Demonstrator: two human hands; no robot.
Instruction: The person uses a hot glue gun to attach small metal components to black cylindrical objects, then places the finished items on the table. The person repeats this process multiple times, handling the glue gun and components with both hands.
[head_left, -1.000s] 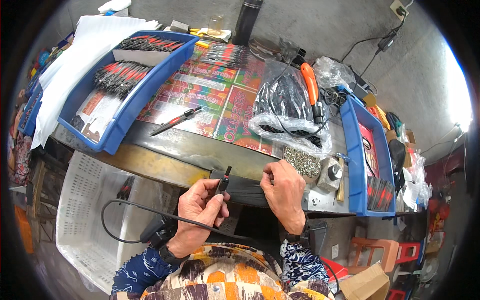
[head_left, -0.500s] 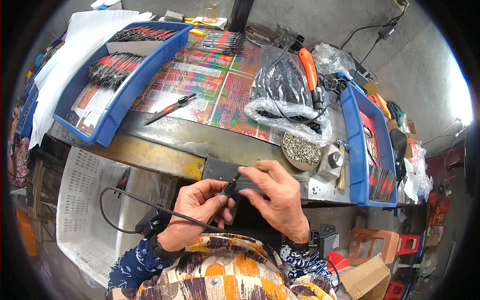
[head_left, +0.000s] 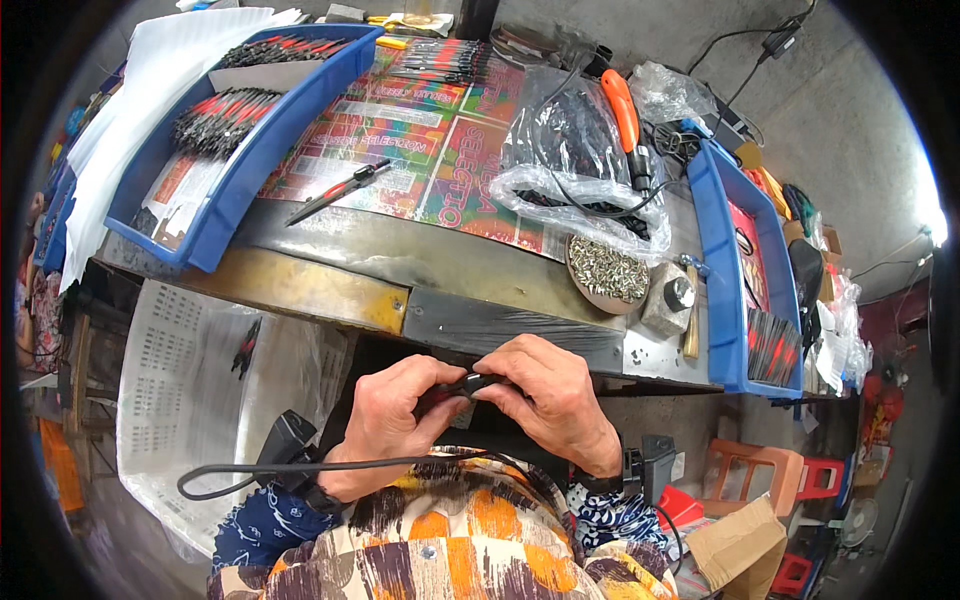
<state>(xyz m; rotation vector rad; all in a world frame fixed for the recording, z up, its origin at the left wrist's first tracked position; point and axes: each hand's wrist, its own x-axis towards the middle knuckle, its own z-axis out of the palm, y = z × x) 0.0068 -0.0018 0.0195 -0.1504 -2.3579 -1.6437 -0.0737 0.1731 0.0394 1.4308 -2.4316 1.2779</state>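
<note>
Close in front of my body, both hands grip a slim black-and-red pen-like piece (head_left: 470,384). My left hand (head_left: 392,408) pinches its left part between thumb and fingers, and my right hand (head_left: 546,393) pinches the right end. The fingers cover most of the piece, so its full shape is hidden. A similar black-and-red pen-like piece (head_left: 340,192) lies alone on the bench, slanted on the colourful printed sheet (head_left: 400,150). Beyond my right hand stands a round dish (head_left: 608,275) heaped with small shiny metal parts.
A blue tray (head_left: 225,225) of similar pieces stands at left; another blue tray (head_left: 722,270) is at right. An orange-handled tool (head_left: 622,112) rests by a clear plastic bag (head_left: 560,150). Below the bench edge sits a white basket (head_left: 180,400). A cable (head_left: 330,465) crosses my left wrist.
Both hands have drawn lower, toward my body. My right hand, which was raised with fingers apart, has closed on the piece. The piece has turned from upright to nearly level.
</note>
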